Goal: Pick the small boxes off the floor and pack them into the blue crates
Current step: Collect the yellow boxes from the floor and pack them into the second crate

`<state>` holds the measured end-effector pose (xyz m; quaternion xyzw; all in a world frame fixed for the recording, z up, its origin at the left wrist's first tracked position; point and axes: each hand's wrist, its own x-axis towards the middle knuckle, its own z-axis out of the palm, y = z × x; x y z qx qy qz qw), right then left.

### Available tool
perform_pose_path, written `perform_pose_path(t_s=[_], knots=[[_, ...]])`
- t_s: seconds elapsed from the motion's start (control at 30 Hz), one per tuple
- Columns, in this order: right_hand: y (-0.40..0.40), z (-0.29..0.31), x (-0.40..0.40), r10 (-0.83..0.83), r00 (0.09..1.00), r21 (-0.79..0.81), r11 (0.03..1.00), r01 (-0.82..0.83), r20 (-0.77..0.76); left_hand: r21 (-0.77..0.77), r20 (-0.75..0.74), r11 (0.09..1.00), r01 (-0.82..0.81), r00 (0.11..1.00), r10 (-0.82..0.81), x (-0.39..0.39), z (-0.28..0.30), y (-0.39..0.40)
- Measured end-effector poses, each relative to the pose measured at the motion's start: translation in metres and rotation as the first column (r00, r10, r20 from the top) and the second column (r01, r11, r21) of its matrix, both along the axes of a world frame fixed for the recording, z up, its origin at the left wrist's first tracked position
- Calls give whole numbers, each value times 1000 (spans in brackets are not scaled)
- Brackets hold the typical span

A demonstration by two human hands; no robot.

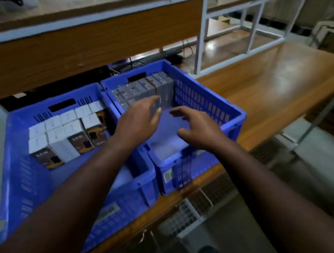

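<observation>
Both forearms reached in from the near edge of the desk point(275, 87), and each hand hung empty over the right blue crate point(209, 106). The left hand point(138, 120) crossed the shared wall between the two crates, fingers stretched out straight towards the grey boxes point(144, 88); whether the fingertips touched them could not be told, because that part was smeared by motion. The right hand point(198, 125) hovered above the crate's bare floor with fingers spread and loosely bent, holding nothing.

The grey boxes stood upright in tight rows against the far wall of the right crate, filling its far half. In the left blue crate point(23, 153), white-topped boxes point(63, 129) stood in two rows towards its far side, some showing dark printed faces with yellow.

These looked like small retail cartons: probably light, stiff-walled, smooth and a little slippery, with corners that could crush under a hard squeeze. A pinch across the two broad faces, thumb on one and fingers opposite, would likely suit one; several could probably be pressed together as a block between flat palms.

No boxes on the floor were in view; the floor under the desk's near edge was dim and blurred. The print on the cartons was mostly unreadable, the left arm hid the near part of the left crate, and a raised shelf point(82, 41) behind both crates cut off whatever lay beyond.
</observation>
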<state>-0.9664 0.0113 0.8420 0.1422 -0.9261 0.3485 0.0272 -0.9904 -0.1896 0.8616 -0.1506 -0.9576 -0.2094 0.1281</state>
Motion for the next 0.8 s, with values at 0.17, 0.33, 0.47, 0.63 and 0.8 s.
perform_pose_path(t_s=[0.17, 0.33, 0.47, 0.63, 0.8], knots=[[39, -19, 102, -291, 951, -416, 881, 225, -101, 118, -11, 960, 252, 968, -253, 59, -1, 42], [60, -42, 211, -502, 859, -545, 750, 374, -102, 161, -89, 878, 450, 893, -441, 133, -29, 80], [68, -70, 335, -627, 778, -589, 644, 488, -41, 195, -56, 763, 616, 784, -619, 232, -75, 118], [54, -135, 503, -764, 605, -581, 393, 713, 225, 270, 256, 653, 707, 601, -757, 387, -164, 145], [26, -185, 666, -853, 257, -397, 65, 916, 454, 281, 414, 520, 806, 387, -824, 505, -205, 147]])
